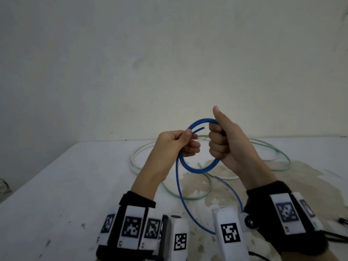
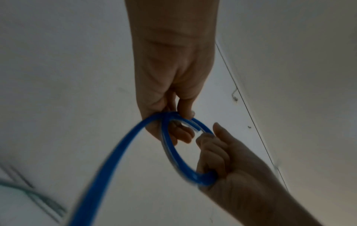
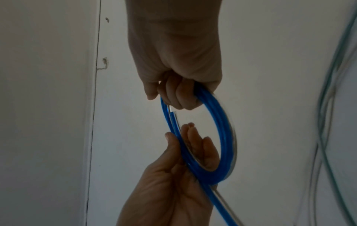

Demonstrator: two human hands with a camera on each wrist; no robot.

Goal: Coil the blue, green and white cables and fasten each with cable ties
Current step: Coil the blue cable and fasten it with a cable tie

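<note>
Both hands hold a small coil of the blue cable [image 1: 199,169] in the air above the white table [image 1: 75,185]. My left hand [image 1: 185,140] pinches the coil's left side between thumb and fingers, and the cable's cut end sticks out just past it. My right hand [image 1: 218,142] grips the coil's right side in a fist, thumb raised. The blue tail [image 1: 181,196] hangs down and runs behind my right wrist. The white cable [image 1: 132,159] and the green cable [image 1: 197,197] lie in loose loops on the table beneath. In the wrist views the blue cable [image 2: 173,156] [image 3: 222,122] forms a ring between both hands.
A brownish stain [image 1: 226,185] covers the table under the hands. Thin dark items [image 1: 342,221], too small to identify, lie at the right edge. A plain wall [image 1: 169,63] rises behind the table's far edge. The green cable [image 3: 324,122] blurs along the right wrist view.
</note>
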